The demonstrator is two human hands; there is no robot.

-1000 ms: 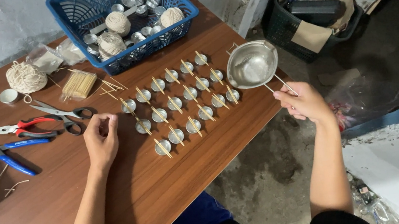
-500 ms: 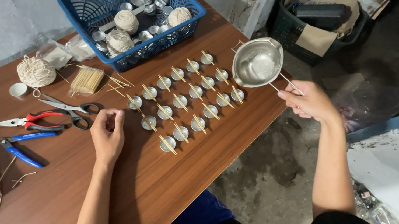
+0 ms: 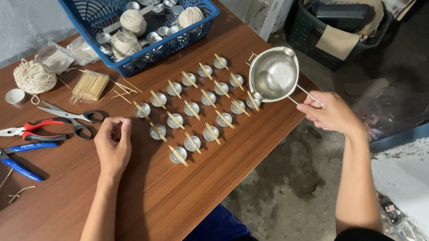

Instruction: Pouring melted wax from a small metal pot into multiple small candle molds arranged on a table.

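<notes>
The small metal pot [image 3: 273, 73] is held a bit nearer the little cups [image 3: 193, 110] now, gripped by the right hand [image 3: 332, 112], the left hand [image 3: 113, 144] is curled loosely on the table [image 3: 142, 209], and it should be tipped slowly.

The metal pouring pot [image 3: 273, 74] has edged in from the tabletop's [image 3: 180, 191] 3 o'clock edge: a second ago its rim stood just outside the rows of small metal cups [image 3: 193, 108]; now its spout side hangs over the cups at the rows' 3 o'clock end. The right hand [image 3: 332, 112] on the wire handle has come along with it toward 9 o'clock. The left hand [image 3: 113, 145] has curled more, fingers [image 3: 122, 125] tucked in at 12 o'clock, knuckles resting on the wood.
</notes>
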